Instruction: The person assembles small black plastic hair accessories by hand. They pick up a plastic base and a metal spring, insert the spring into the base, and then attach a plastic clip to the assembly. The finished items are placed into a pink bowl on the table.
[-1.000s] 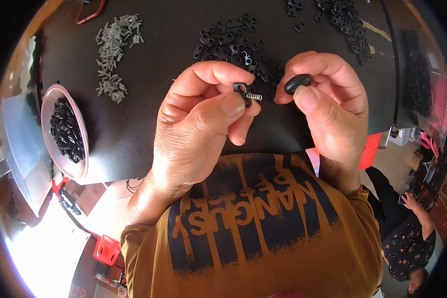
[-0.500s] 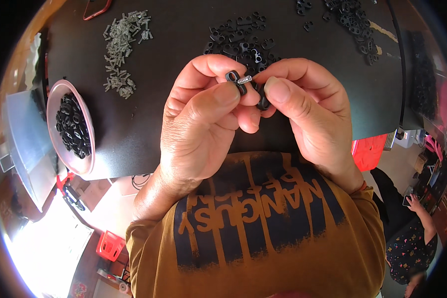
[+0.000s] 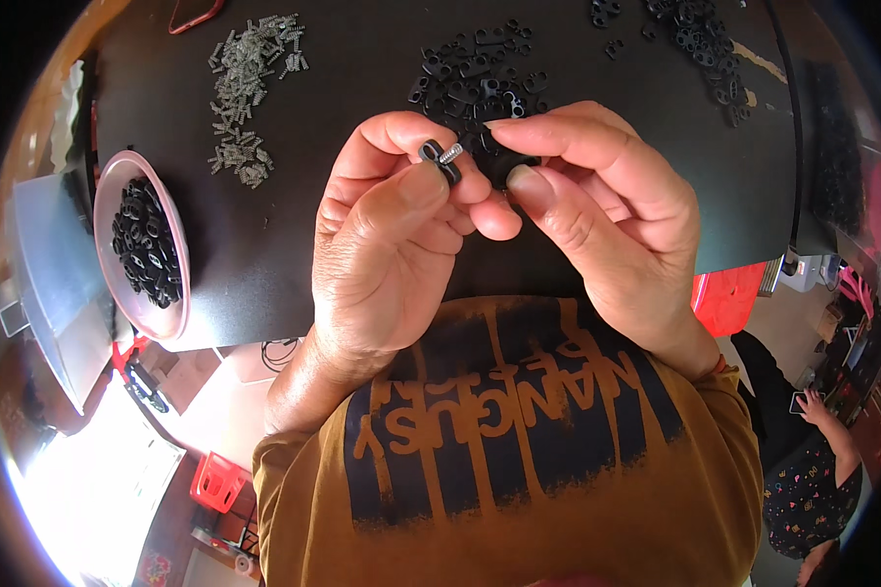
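Over the last second, the right hand [image 3: 612, 210] has come in toward the left hand [image 3: 377, 235], and the gap between their parts has narrowed. Left hand: thumb and forefinger pinch a black clip [image 3: 447, 169]. A spring [image 3: 451, 154] projects from the clip; it pointed to 3 o'clock and is now tilted toward 2 o'clock. Right hand: thumb and forefinger, moderately parted, grip a black cap [image 3: 500, 164] at the spring's 4 o'clock side. The cap's outline merges with the dark table [image 3: 294, 254]; contact with the spring cannot be determined. Judged state of work: parts near, no join visible. From the picture centre, the spring pile [image 3: 242, 83] lies at 11 o'clock, the loose black parts [image 3: 487, 86] at 12, the bowl [image 3: 163, 324] at 9.
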`<state>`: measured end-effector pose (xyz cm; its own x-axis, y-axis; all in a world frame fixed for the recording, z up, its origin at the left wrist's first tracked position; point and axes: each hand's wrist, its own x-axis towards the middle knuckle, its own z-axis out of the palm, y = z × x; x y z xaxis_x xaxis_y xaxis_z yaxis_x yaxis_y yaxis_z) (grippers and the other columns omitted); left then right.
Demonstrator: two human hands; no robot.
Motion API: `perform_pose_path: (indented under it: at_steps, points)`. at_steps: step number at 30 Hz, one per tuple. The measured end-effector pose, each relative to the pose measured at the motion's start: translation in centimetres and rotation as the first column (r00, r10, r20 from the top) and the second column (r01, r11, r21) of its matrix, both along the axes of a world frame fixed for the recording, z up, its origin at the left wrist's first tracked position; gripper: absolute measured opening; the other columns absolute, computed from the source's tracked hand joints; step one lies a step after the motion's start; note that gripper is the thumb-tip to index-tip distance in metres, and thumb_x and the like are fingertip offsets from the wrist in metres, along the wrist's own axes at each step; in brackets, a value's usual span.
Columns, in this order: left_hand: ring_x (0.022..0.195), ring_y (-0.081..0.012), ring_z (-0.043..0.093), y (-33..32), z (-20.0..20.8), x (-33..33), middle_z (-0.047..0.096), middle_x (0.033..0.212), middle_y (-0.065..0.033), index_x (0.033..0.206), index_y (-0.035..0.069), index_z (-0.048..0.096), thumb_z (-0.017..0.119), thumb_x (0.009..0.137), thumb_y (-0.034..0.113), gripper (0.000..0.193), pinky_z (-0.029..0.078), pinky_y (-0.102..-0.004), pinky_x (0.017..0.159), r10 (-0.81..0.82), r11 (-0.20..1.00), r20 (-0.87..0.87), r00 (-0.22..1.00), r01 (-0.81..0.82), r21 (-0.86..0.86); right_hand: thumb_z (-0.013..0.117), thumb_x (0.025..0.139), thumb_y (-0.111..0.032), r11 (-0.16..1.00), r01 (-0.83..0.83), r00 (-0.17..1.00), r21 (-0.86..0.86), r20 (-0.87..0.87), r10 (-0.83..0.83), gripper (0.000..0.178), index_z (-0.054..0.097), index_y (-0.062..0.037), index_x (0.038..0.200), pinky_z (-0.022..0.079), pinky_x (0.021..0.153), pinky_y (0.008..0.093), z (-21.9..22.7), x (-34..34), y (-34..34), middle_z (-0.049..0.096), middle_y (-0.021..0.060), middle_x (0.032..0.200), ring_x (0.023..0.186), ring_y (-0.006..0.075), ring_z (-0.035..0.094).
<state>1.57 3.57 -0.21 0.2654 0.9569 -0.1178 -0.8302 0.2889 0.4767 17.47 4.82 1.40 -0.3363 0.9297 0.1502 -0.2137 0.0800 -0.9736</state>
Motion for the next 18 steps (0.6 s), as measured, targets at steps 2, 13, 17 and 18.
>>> perform_pose_path:
  at_steps: [2,13,17,18]
  points:
    - [0.074,-0.0224,0.061,0.0,-0.03,-0.12,0.058,0.085,-0.0128,0.099,0.001,0.048,0.04,0.087,0.003,0.015,0.052,-0.0344,0.071,0.014,1.0,0.004,1.0,-0.014,0.008,0.049,0.083,0.006,0.998,-0.005,0.995,0.066,0.099,-0.002,0.027,0.052,0.0054,0.11,0.044,0.072,0.0196,0.16,0.1,0.02,0.051,0.009,0.1,0.084,0.0093,0.052]
    - [0.073,-0.022,0.061,0.13,-0.05,-0.33,0.058,0.084,-0.0126,0.098,0.001,0.048,0.04,0.088,0.005,0.013,0.052,-0.0332,0.07,0.003,1.0,0.025,1.0,-0.003,-0.014,0.054,0.081,0.005,0.972,-0.035,0.957,0.231,0.287,-0.034,0.025,0.054,0.0056,0.106,0.045,0.07,0.0207,0.3,0.33,0.34,0.054,0.0115,0.096,0.082,0.0126,0.054]
    - [0.073,-0.0219,0.061,0.1,0.07,-0.34,0.058,0.084,-0.0125,0.098,0.001,0.048,0.04,0.088,0.004,0.014,0.052,-0.0325,0.07,-0.01,1.0,0.007,1.0,0.01,-0.02,0.055,0.082,0.001,0.974,-0.043,0.967,0.221,0.256,-0.015,0.021,0.055,0.0058,0.102,0.046,0.069,0.0207,0.25,0.33,0.53,0.055,0.0121,0.095,0.081,0.013,0.055]
    - [0.073,-0.0218,0.061,0.11,0.09,-0.34,0.058,0.084,-0.0124,0.099,0.001,0.048,0.04,0.088,0.004,0.014,0.052,-0.0324,0.07,-0.015,1.0,0.001,1.0,0.015,-0.018,0.054,0.083,0.0,0.976,-0.028,0.973,0.214,0.228,-0.022,0.02,0.055,0.0059,0.101,0.046,0.069,0.0207,0.06,0.19,0.48,0.056,0.0122,0.095,0.08,0.0131,0.056]
